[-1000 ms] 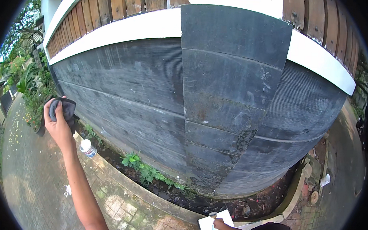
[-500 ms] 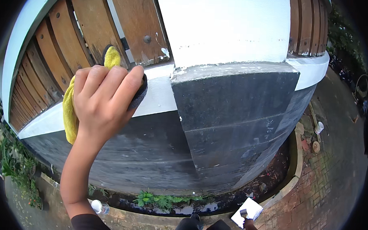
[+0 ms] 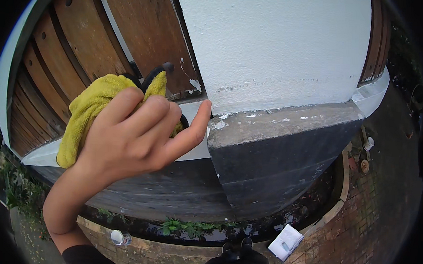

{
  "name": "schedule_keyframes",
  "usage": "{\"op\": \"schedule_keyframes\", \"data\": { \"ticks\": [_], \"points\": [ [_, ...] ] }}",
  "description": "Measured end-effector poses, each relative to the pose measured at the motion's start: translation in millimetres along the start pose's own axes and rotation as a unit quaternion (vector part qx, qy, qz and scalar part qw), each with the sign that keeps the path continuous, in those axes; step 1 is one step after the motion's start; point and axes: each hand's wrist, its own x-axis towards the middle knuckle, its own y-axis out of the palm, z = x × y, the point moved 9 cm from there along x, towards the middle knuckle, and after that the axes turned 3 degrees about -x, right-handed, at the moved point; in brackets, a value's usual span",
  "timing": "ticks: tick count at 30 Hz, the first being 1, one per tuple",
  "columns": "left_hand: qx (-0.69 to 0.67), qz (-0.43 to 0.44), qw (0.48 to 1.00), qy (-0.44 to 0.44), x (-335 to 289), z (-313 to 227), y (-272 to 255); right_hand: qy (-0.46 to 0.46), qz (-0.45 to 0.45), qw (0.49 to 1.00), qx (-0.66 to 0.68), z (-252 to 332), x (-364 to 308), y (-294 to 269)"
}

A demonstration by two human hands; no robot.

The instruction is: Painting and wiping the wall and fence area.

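Note:
My left hand (image 3: 131, 138) is raised in front of the wall and grips a yellow cloth (image 3: 87, 110) bunched against the white ledge (image 3: 45, 155). Something black (image 3: 150, 77) pokes out from under the cloth. The little finger sticks out toward the chipped corner of the grey pier cap (image 3: 278, 123). At the lower edge a white folded sheet (image 3: 289, 237) hangs over the paving. Only a fingertip of my right hand (image 3: 284, 247) shows on it, and the rest of the hand is hidden.
Brown wooden slats (image 3: 73, 55) rise above the ledge beside a white plastered pillar (image 3: 272, 45). Below is a dark grey wall (image 3: 276, 172), then a soil strip with weeds (image 3: 184, 225), a plastic bottle (image 3: 117, 236), a kerb and brick paving (image 3: 373, 219).
My left hand with the cloth came up from low on the left to the ledge, and the view moved in close to the wall. The fingers now spread off the cloth.

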Motion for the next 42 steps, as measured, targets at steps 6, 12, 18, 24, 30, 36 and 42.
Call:
{"op": "schedule_keyframes", "data": {
  "ticks": [6,12,18,24,30,36,42],
  "points": [
    [-0.007,0.049,0.998,0.050,18.7,-16.5,36.4,-0.035,0.051,0.998,0.023,-25.0,-35.7,-38.8],
    [0.019,0.086,0.996,0.034,17.7,-5.1,27.9,0.019,-0.079,0.995,0.061,16.7,2.6,-69.0],
    [0.050,0.080,0.995,0.022,9.7,13.4,5.7,0.023,0.047,0.992,0.117,11.4,57.7,-69.9],
    [0.016,0.080,0.997,0.018,14.3,11.9,12.6,0.042,0.107,0.984,0.133,-50.6,97.4,-65.0],
    [0.018,0.107,0.993,0.041,23.4,-6.0,21.1,0.078,0.152,0.971,0.168,-90.5,91.7,-78.8],
    [-0.018,0.029,0.999,-0.003,17.1,1.1,12.3,0.096,0.184,0.955,0.212,-81.5,89.6,-93.1],
    [-0.042,0.022,0.999,0.014,31.7,-4.5,12.7,0.077,0.047,0.994,-0.058,-75.4,72.6,-107.1]
  ]
}}
